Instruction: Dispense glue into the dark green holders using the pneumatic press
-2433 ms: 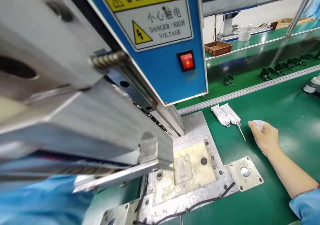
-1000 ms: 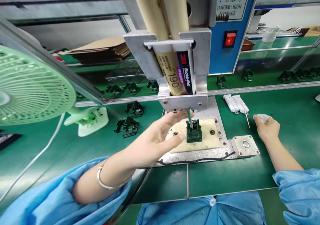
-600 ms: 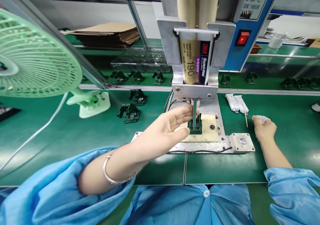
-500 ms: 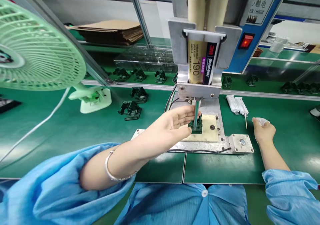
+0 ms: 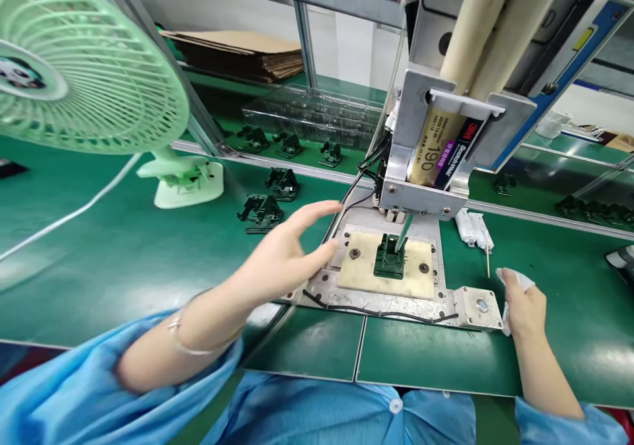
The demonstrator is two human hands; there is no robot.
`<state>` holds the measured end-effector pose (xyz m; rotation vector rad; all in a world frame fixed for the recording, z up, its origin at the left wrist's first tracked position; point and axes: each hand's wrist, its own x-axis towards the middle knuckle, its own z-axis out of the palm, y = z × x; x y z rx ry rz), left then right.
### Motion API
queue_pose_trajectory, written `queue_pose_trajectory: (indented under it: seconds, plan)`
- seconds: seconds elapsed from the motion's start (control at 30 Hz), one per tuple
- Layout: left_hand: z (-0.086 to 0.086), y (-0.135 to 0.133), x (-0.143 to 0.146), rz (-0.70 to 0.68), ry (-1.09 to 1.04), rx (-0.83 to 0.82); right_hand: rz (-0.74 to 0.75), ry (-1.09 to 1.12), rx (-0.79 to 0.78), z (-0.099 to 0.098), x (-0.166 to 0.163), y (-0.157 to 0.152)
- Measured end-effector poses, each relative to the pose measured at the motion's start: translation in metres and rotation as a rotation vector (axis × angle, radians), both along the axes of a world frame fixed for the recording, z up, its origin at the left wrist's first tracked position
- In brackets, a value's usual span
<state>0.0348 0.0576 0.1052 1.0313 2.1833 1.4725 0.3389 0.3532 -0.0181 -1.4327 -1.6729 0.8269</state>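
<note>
My left hand (image 5: 282, 250) hovers just left of the dispensing machine's base, fingers apart and holding nothing. A small black plastic part (image 5: 387, 260) sits on the cream fixture plate (image 5: 356, 280), under the nozzle (image 5: 403, 232), whose tip meets the part's upper side. Above it, the machine's metal holder carries an adhesive cartridge (image 5: 440, 148). Over on the right, my right hand (image 5: 526, 306) is closed on a white wipe (image 5: 518, 278), beside the silver button box (image 5: 479, 306).
Two similar black parts (image 5: 260, 212) lie left of the machine, near the green fan (image 5: 181, 184). White packets (image 5: 474, 229) and a thin wooden stick (image 5: 488, 262) are at right. More black parts (image 5: 331, 152) line the back behind a metal rail. Black cables run along the base.
My left hand has drawn back leftward from the nozzle and the black part, its fingers spreading. My right hand keeps the wipe, now lower beside the button box. The whole view has tilted.
</note>
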Motion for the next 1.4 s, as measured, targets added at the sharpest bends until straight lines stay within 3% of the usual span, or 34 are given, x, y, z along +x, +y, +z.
queue_pose_trajectory:
  seconds: [0.1, 0.17, 0.27, 0.33, 0.57, 0.87, 1.2, 1.4]
  plan:
    - [-0.023, -0.035, -0.012, 0.174, -0.186, -0.153, 0.184, 0.089, -0.105, 0.001, 0.003, -0.03]
    - [-0.039, -0.051, -0.012, 0.183, -0.358, -0.184, 0.279, 0.131, -0.201, 0.004, 0.003, -0.042]
    - [-0.056, -0.059, -0.007, 0.244, -0.542, -0.059, 0.317, 0.155, -0.334, 0.011, 0.002, -0.048]
    - [-0.063, -0.057, -0.005, 0.318, -0.612, 0.062, 0.292, 0.145, -0.337, 0.013, 0.002, -0.05]
    - [-0.066, -0.049, -0.002, 0.37, -0.695, 0.159, 0.248, 0.098, -0.131, 0.005, 0.003, -0.053]
    - [-0.066, -0.051, -0.001, 0.345, -0.695, 0.147, 0.177, 0.066, -0.11, 0.003, 0.005, -0.053]
    - [-0.085, -0.055, -0.01, 0.374, -0.642, 0.153, 0.018, 0.032, -0.042, 0.01, -0.002, -0.06]
    - [-0.087, -0.055, -0.011, 0.364, -0.634, 0.144, -0.038, 0.006, -0.025, 0.011, -0.001, -0.062]
